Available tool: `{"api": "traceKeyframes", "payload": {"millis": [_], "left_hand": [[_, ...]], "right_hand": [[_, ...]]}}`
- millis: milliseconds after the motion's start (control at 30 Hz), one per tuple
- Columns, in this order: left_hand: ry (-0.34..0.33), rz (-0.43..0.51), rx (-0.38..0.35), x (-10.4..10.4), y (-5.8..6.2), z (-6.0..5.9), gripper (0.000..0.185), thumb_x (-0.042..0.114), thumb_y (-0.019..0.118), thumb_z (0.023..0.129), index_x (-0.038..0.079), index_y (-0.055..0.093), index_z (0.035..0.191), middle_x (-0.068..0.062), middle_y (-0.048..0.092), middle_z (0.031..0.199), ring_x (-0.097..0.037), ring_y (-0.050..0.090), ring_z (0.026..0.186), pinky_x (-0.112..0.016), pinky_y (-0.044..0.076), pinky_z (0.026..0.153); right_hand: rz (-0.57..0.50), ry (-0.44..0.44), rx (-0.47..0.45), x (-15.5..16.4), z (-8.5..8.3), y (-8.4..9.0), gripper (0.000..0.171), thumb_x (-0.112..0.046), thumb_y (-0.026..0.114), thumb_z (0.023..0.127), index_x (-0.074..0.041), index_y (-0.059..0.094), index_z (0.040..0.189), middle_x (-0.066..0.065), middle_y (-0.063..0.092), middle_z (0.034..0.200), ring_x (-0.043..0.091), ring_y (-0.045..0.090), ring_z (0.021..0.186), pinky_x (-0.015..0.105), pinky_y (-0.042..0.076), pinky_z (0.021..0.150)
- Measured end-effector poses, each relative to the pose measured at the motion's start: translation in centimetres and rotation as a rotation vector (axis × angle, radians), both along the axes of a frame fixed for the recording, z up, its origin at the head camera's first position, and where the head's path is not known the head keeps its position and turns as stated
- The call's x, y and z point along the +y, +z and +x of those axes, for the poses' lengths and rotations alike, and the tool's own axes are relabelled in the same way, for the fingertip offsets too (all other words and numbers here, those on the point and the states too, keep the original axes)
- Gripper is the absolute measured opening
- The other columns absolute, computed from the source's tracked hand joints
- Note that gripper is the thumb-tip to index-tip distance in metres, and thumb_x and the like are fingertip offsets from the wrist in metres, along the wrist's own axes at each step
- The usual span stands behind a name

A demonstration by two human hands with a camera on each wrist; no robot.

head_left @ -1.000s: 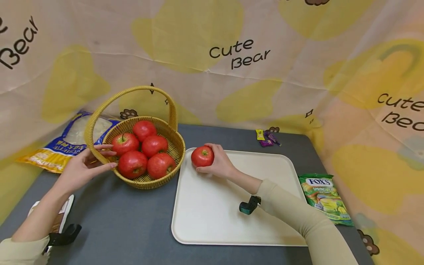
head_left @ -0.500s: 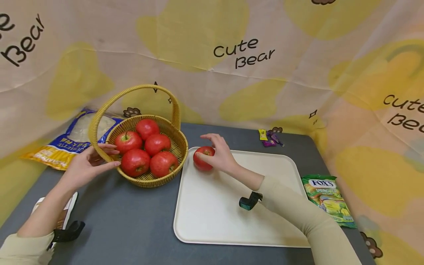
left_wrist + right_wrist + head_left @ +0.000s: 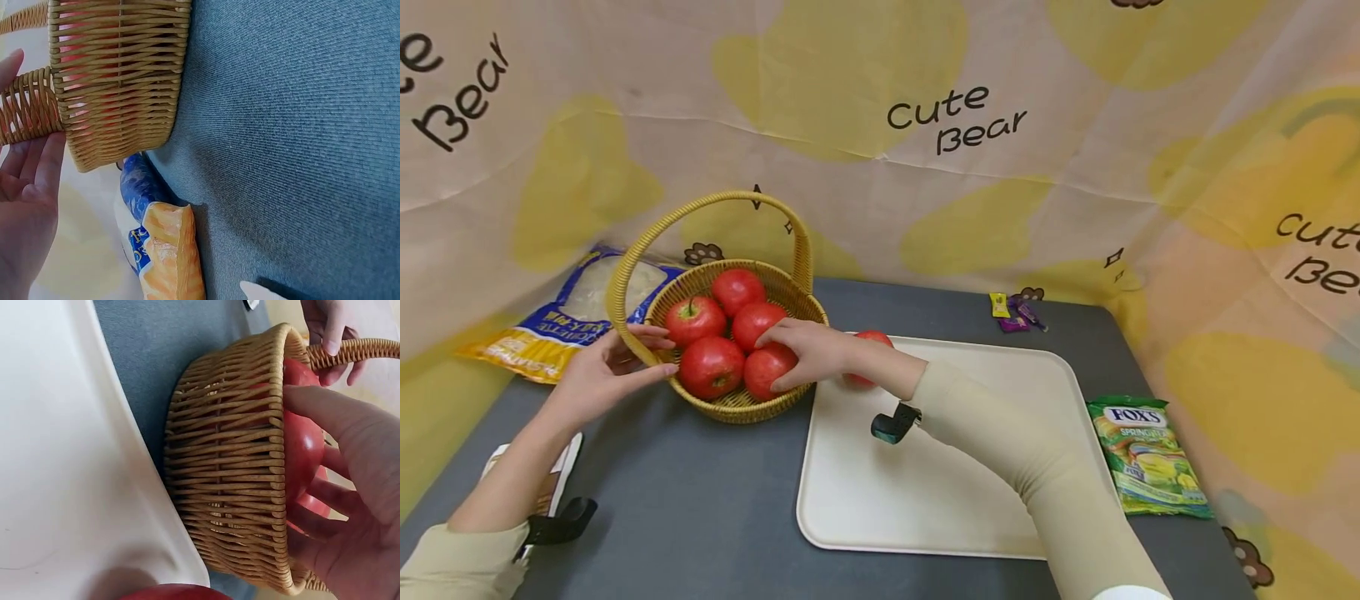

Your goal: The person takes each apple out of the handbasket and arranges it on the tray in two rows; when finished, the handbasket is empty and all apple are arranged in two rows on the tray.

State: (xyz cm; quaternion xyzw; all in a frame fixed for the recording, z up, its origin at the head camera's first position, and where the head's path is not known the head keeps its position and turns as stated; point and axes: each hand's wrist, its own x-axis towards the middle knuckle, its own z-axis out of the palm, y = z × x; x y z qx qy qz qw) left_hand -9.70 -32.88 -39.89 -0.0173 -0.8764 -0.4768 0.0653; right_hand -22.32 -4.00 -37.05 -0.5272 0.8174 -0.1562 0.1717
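Note:
A wicker basket (image 3: 737, 414) with a tall hoop handle (image 3: 638, 247) holds several red apples. My left hand (image 3: 598, 373) grips the foot of that handle at the basket's left side, thumb and fingers on either side of it. Inside the basket, at its right side, my right hand (image 3: 814, 350) has its thumb and fingers around an apple (image 3: 763, 372). The right wrist view shows this apple (image 3: 304, 450) just inside the rim, between thumb and fingers. Another apple (image 3: 872, 337) sits on the white tray (image 3: 917, 508), partly hidden behind my right forearm.
Behind the basket lies a blue and yellow bag (image 3: 561, 329). Small wrapped candies (image 3: 1015, 317) lie beyond the tray, and a green FOX'S candy bag (image 3: 1150, 458) is at its right. A white and brown packet (image 3: 553, 479) lies partly under my left forearm.
My right hand has let go of the apple on the tray and moved left into the basket, onto another apple. My left hand stays on the handle.

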Motion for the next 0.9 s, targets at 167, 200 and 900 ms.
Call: {"api": "traceKeyframes", "payload": {"millis": [167,200,900], "left_hand": [[-0.004,0.003,0.013,0.1,-0.2,-0.1,0.048,0.018,0.077,0.085,0.006,0.055,0.126,-0.005,0.066,0.114,0.000,0.062,0.097,-0.006,0.044,0.081],[0.000,0.001,0.015,0.1,-0.2,-0.1,0.047,0.018,0.077,0.085,0.007,0.056,0.126,-0.005,0.066,0.114,0.000,0.062,0.097,-0.006,0.044,0.081],[0.027,-0.008,-0.031,0.1,0.2,0.0,0.048,0.025,0.077,0.086,0.010,0.056,0.126,0.006,0.064,0.112,-0.001,0.061,0.099,-0.005,0.043,0.081]], "right_hand": [[0.070,0.006,-0.006,-0.8,-0.3,0.0,0.063,-0.036,0.077,0.082,-0.014,0.053,0.136,0.006,0.045,0.136,0.017,0.044,0.123,0.022,0.038,0.099],[0.075,0.008,-0.011,-0.9,-0.4,0.0,0.064,-0.035,0.078,0.081,-0.014,0.053,0.136,0.006,0.044,0.136,0.018,0.043,0.124,0.022,0.037,0.099],[0.109,0.047,-0.027,-0.7,-1.4,0.5,0.062,-0.029,0.080,0.080,-0.018,0.054,0.135,0.003,0.057,0.129,0.016,0.051,0.116,0.022,0.041,0.093]]}}
